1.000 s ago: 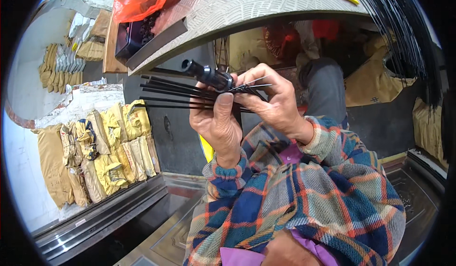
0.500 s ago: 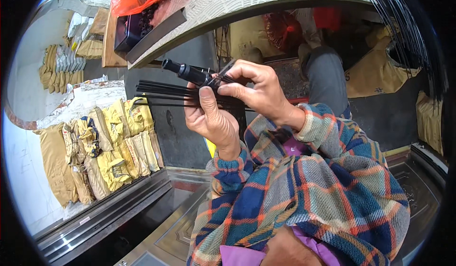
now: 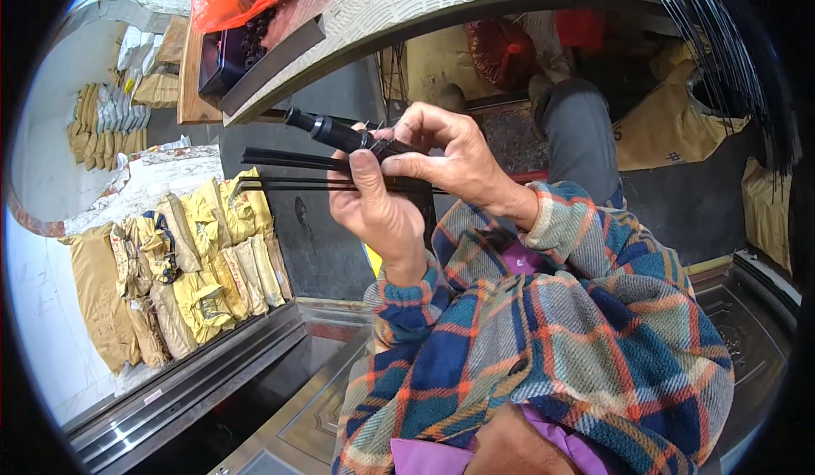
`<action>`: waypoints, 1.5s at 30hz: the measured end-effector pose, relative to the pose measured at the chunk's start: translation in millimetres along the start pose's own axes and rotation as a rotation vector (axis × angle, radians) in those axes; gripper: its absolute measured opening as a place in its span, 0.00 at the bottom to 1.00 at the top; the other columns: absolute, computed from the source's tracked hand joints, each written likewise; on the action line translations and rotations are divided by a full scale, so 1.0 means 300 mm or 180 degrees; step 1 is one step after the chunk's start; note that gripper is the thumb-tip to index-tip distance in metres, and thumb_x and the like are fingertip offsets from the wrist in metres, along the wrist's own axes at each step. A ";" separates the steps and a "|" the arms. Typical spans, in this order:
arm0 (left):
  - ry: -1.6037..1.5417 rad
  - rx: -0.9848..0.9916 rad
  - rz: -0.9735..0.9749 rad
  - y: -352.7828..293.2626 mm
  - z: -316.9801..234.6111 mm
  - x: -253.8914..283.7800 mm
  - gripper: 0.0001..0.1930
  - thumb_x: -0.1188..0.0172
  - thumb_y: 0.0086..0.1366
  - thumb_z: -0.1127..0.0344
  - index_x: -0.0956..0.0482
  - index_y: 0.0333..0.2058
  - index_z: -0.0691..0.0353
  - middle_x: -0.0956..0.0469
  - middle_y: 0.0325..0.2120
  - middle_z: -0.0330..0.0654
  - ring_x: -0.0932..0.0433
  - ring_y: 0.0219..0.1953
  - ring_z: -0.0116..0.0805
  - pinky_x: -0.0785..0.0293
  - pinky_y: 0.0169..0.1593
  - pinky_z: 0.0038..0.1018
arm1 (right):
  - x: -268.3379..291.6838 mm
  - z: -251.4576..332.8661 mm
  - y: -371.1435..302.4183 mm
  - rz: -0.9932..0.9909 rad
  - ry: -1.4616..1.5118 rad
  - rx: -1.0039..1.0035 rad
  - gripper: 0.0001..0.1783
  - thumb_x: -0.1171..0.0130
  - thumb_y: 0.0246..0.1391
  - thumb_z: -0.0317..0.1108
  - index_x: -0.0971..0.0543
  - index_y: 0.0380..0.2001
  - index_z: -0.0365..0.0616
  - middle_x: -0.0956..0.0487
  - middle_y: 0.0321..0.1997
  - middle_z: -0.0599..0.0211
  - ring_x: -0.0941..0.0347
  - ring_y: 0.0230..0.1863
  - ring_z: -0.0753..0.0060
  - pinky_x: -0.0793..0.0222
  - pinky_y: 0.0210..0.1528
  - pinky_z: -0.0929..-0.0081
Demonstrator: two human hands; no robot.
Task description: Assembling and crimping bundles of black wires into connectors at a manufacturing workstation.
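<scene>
Your left hand point(image 3: 382, 216) is clenched around a bundle of thin black rods point(image 3: 297, 169) held in front of your chest — their long axis runs nearly level, free ends pointing to your left. Your right hand point(image 3: 450, 157) pinches the black cylindrical handle point(image 3: 331, 131) above them, which angles up and left — just under the edge of the pale workbench point(image 3: 441, 0).
</scene>
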State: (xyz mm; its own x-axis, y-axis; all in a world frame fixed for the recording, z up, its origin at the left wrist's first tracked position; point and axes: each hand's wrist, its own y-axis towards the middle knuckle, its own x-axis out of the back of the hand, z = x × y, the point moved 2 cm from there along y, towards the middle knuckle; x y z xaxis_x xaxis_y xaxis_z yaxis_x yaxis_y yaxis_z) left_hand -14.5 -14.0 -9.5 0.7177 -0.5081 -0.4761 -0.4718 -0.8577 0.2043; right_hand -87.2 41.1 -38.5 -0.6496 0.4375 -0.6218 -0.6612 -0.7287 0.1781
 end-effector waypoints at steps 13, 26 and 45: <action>0.0199 -0.0136 -0.0133 -0.007 0.008 0.061 0.12 0.39 0.55 0.67 0.28 0.34 0.68 0.25 0.30 0.40 0.26 0.32 0.28 0.29 0.39 0.23 | 0.027 0.016 -0.005 0.0222 -0.0808 -0.0384 0.07 0.36 0.43 0.27 0.21 0.28 0.37 0.25 0.25 0.76 0.34 0.28 0.91 0.37 0.29 0.89; 0.0161 0.0119 0.0196 -0.026 0.021 0.038 0.19 0.44 0.59 0.56 0.32 0.40 0.67 0.31 0.36 0.42 0.32 0.38 0.28 0.34 0.43 0.25 | 0.021 0.023 -0.032 0.0192 -0.0969 0.0165 0.10 0.34 0.38 0.24 0.27 0.25 0.39 0.28 0.28 0.73 0.34 0.30 0.87 0.37 0.30 0.86; -0.0267 0.0388 0.0070 -0.038 0.023 0.052 0.18 0.39 0.56 0.59 0.30 0.40 0.62 0.31 0.36 0.38 0.32 0.36 0.25 0.33 0.41 0.22 | 0.010 0.055 -0.059 -0.0042 -0.1620 0.0954 0.09 0.34 0.35 0.25 0.20 0.26 0.39 0.23 0.25 0.65 0.29 0.26 0.76 0.33 0.28 0.80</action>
State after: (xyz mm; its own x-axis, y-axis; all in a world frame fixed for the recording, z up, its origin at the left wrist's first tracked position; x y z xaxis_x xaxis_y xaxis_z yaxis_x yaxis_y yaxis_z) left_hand -1.3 -11.7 -25.2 0.6636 -0.5141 -0.5435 -0.5493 -0.8280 0.1125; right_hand -83.8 63.9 -31.0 -0.6899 0.6973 -0.1945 -0.6996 -0.5732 0.4265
